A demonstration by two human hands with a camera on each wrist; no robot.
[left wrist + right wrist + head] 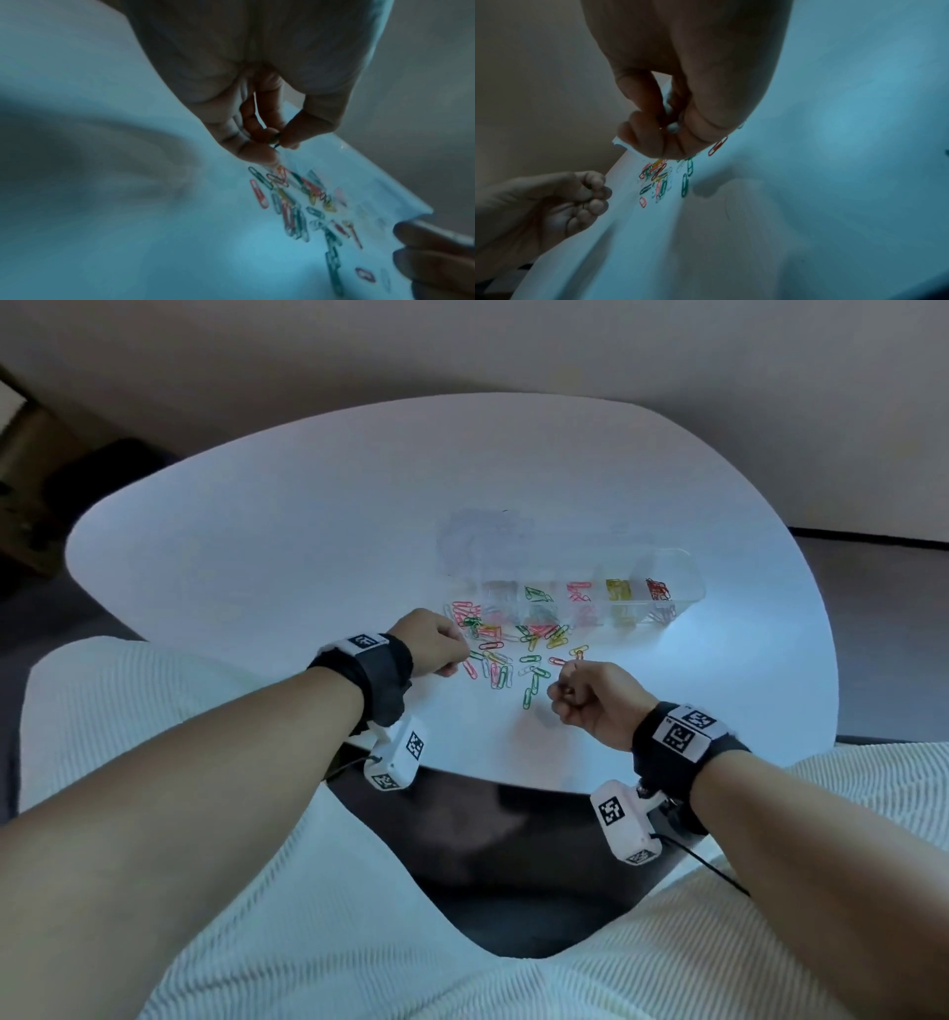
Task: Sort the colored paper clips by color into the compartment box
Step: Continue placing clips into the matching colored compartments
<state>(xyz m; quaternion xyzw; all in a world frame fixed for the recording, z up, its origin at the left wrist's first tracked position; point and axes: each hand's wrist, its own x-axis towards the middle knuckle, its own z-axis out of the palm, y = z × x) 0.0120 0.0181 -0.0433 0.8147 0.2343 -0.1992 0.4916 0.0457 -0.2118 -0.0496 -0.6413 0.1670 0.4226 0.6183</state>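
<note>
I am hovering both hands over the loose paper clips (506, 654) mid-frame on the worktop (257, 546), below the compartment box (590, 593), left hand (436, 649) pinching a dark clip, right hand (590, 701) clenched on something unclear, judging these light, slippery wires best nipped at an end loop.

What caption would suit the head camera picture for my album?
Two hands, left and right, hover curled over scattered colored paper clips beside a clear compartment box on a white table.
</note>
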